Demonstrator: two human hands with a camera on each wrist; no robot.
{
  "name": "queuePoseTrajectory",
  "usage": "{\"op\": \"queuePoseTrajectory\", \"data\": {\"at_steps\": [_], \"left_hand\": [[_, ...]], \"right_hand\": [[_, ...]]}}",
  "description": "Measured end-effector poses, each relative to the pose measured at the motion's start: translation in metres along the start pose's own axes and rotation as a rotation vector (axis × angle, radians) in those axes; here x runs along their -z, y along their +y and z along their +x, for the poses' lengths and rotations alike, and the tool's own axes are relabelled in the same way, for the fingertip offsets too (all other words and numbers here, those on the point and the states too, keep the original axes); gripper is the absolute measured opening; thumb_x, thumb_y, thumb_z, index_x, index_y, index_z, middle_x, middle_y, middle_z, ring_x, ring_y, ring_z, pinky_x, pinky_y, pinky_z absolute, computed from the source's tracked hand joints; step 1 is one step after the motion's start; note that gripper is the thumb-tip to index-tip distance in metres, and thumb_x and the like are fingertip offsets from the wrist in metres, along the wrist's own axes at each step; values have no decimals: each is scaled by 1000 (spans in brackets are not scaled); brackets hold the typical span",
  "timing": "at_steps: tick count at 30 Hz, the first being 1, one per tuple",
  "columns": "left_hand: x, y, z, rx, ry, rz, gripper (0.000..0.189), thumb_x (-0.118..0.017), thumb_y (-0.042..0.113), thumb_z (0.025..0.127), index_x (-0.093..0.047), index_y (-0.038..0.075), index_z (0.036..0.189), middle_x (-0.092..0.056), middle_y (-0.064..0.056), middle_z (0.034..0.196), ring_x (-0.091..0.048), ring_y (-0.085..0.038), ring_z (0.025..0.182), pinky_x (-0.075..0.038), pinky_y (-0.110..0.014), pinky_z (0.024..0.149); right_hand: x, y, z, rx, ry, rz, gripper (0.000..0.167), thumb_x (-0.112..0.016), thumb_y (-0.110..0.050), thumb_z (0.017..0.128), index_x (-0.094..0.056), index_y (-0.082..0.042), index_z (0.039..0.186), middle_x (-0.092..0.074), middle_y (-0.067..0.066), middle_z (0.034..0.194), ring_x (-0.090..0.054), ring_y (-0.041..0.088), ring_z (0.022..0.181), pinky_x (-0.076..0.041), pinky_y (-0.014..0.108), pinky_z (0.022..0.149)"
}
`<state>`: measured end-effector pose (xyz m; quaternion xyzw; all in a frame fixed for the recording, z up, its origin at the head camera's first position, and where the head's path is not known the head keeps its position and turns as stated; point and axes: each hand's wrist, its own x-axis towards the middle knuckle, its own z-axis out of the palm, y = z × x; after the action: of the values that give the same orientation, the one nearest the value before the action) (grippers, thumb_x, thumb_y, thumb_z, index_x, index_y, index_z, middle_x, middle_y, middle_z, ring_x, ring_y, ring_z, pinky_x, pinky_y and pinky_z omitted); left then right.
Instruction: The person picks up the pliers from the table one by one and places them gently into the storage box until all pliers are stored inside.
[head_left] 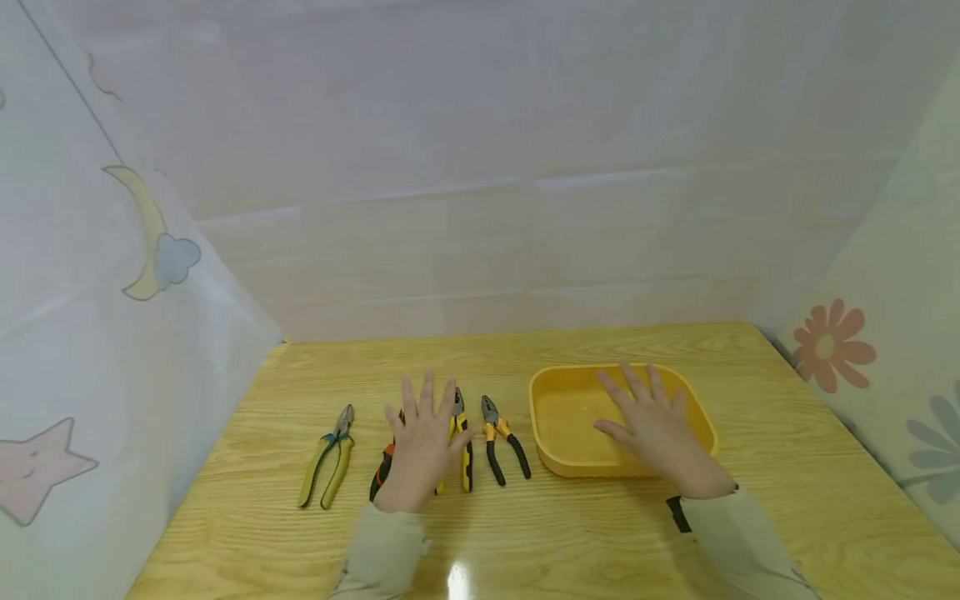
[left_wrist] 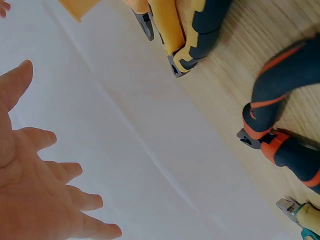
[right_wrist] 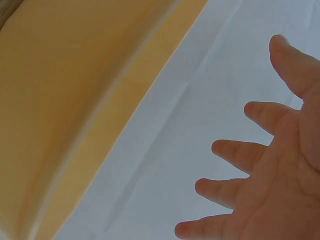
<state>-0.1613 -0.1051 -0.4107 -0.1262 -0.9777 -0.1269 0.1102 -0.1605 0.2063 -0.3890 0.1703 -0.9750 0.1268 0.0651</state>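
My left hand (head_left: 424, 446) hovers with spread fingers over the row of pliers, holding nothing. Partly hidden beneath it lie red-and-black pliers (head_left: 382, 473) and yellow-and-black pliers (head_left: 467, 467); the left wrist view shows the red-and-black handles (left_wrist: 280, 90) well below the palm. To its left lie pliers with yellow-green handles (head_left: 339, 471), jaws pointing away. Pliers with orange-and-black handles (head_left: 501, 437) rest between that hand and the yellow tray (head_left: 555, 465). Above the tray's right part, my right hand (head_left: 660, 433) is held with fingers fanned out and nothing in it.
All of this is on a wood-grain table (head_left: 525, 550). A pale sheet (head_left: 480, 233) hangs behind the far edge. Printed side sheets stand left and right, one with a moon (head_left: 146, 225), the other with a red flower (head_left: 834, 346). A black strap (head_left: 678, 514) shows at the right cuff.
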Motion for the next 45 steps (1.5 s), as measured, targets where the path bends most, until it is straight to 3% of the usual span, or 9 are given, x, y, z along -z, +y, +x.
{"op": "queuePoseTrajectory", "data": {"at_steps": [5, 13, 23, 31, 37, 45], "left_hand": [[0, -8, -7, -7, 29, -2, 75, -60, 45, 94, -32, 9, 153, -15, -24, 158, -7, -54, 140, -19, -78, 97], [1, -21, -15, 44, -15, -56, 75, -60, 42, 95, -30, 5, 153, -10, -26, 157, 0, -55, 140, -10, -79, 97], [5, -32, -24, 56, 6, -53, 74, -62, 39, 94, -32, 2, 151, -14, -28, 156, -4, -58, 138, -11, -81, 94], [6, -40, -30, 57, 22, -50, 73, -64, 36, 94, -33, 0, 150, -15, -30, 155, -5, -59, 137, -10, -82, 94], [7, -47, -35, 77, 21, -12, 75, -64, 38, 93, -33, 1, 150, -18, -30, 154, -8, -59, 137, -14, -81, 94], [10, -58, -42, 94, 3, -81, 75, -65, 34, 93, -31, 0, 150, -14, -32, 154, -4, -60, 137, -8, -82, 93]], "right_hand": [[2, 4, -1, -17, 18, -1, 68, -64, -35, 94, -38, -2, 148, -24, 33, 150, -16, 62, 133, -18, 83, 90], [5, 8, -6, -38, 67, -47, 63, -65, -30, 94, -42, 1, 144, -34, 36, 143, -29, 61, 127, -26, 81, 87], [5, 15, -10, -55, 107, -69, 59, -65, -27, 94, -45, 4, 140, -40, 37, 137, -37, 57, 123, -33, 79, 82], [3, 20, -15, -78, 159, -92, 54, -67, -24, 93, -50, 7, 134, -48, 37, 129, -50, 57, 108, -47, 68, 68], [1, 27, -17, -101, 205, -34, 51, -68, -17, 92, -51, 12, 130, -50, 42, 121, -53, 60, 98, -49, 65, 66], [-2, 36, -17, -97, 263, 23, 48, -70, -9, 89, -52, 17, 125, -53, 43, 112, -54, 59, 93, -49, 64, 70]]}}
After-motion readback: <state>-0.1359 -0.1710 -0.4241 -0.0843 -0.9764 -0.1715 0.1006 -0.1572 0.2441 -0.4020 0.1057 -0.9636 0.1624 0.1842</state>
